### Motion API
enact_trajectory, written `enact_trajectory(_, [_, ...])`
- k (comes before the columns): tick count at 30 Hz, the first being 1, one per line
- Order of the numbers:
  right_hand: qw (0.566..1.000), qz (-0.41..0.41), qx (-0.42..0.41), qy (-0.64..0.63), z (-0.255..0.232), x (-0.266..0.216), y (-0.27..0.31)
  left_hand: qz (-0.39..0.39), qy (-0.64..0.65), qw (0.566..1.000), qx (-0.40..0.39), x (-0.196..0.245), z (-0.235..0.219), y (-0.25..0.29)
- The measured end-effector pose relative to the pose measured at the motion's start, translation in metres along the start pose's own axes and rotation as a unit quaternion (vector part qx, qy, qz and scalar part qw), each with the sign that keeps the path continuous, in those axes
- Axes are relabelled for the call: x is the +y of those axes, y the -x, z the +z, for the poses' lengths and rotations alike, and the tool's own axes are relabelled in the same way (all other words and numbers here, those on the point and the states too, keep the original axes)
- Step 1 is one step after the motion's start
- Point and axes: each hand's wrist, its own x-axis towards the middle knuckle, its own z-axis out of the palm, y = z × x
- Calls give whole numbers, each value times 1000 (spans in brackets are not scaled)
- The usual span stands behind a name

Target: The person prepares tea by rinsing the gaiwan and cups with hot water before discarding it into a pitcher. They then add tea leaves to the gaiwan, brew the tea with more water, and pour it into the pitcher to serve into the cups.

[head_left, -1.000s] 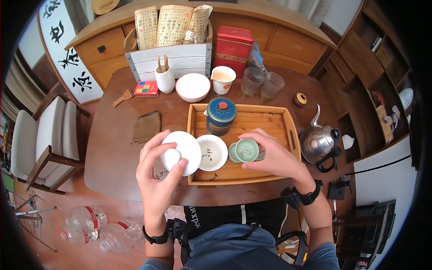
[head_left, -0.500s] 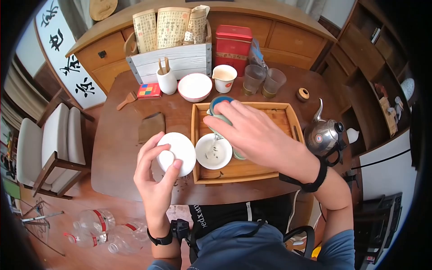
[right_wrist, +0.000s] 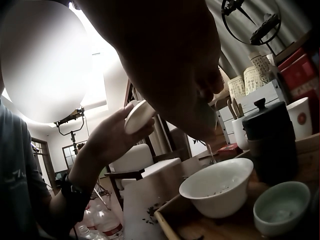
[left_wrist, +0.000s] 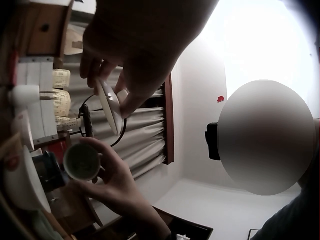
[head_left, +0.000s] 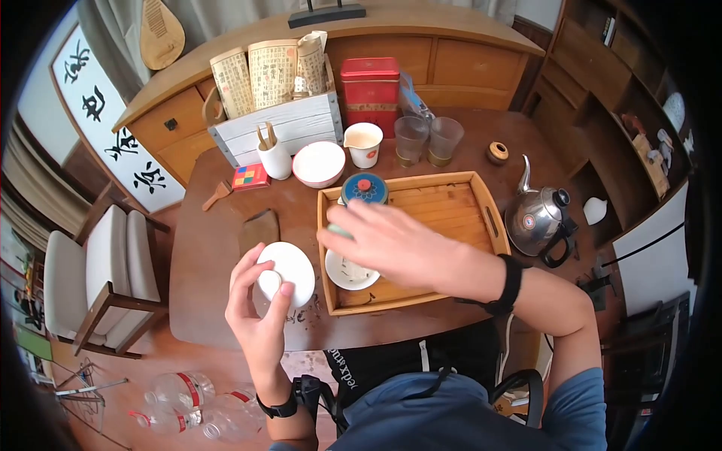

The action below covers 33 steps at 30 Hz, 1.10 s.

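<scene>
My left hand (head_left: 259, 316) pinches a white lid (head_left: 295, 272) by its round knob and holds it tilted on edge, left of the tray. In my right hand (head_left: 395, 246) is a small pale green teacup (head_left: 340, 231), mostly covered by the fingers in the head view. The left wrist view shows the cup's round mouth (left_wrist: 82, 162). It is tipped over a white bowl (right_wrist: 217, 190) with dark tea leaves inside, and a thin stream falls towards the bowl. A second green teacup (right_wrist: 281, 209) stands on the tray beside the bowl. Behind them is a blue lidded pot (head_left: 365, 188).
The wooden tray (head_left: 444, 218) has raised sides. A steel kettle (head_left: 532, 222) stands to its right. Along the back are a white pitcher (head_left: 364, 145), a white bowl with a red rim (head_left: 319, 164) and two clear glasses (head_left: 445, 139). A folded brown cloth (head_left: 259, 229) lies left of the tray.
My right hand has lifted the green teacup and carried it left over the white bowl, tipping it. My left hand keeps its hold on the lid.
</scene>
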Motion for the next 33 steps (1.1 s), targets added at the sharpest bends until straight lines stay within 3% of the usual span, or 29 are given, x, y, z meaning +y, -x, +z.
enact_trajectory(4, [996, 31, 75, -42, -39, 3, -16, -2, 0, 1000, -2, 1, 1, 4])
enact_trajectory(7, [989, 49, 68, -119, -25, 3, -6, 8, 1, 1000, -2, 2, 3, 6])
enact_trajectory(8, [983, 70, -2, -170, -21, 4, 0, 9, 0, 1000, -7, 4, 4, 8])
enact_trajectory(11, [983, 80, -32, -164, -10, 17, 18, 6, -7, 1000, -23, 7, 8, 10])
enact_trajectory(13, [966, 140, -55, -210, -22, 34, 28, -3, -16, 999, -32, 10, 11, 15])
enact_trajectory(19, [946, 256, -99, -170, -60, 67, 99, 9, -46, 996, -81, 14, 31, 6])
enact_trajectory(26, [882, 375, -254, -128, -38, 70, 163, 42, -101, 980, -163, 24, 68, -5])
enact_trajectory(33, [882, 371, -244, -156, 1, 72, 176, 74, -124, 964, -225, 28, 103, -5])
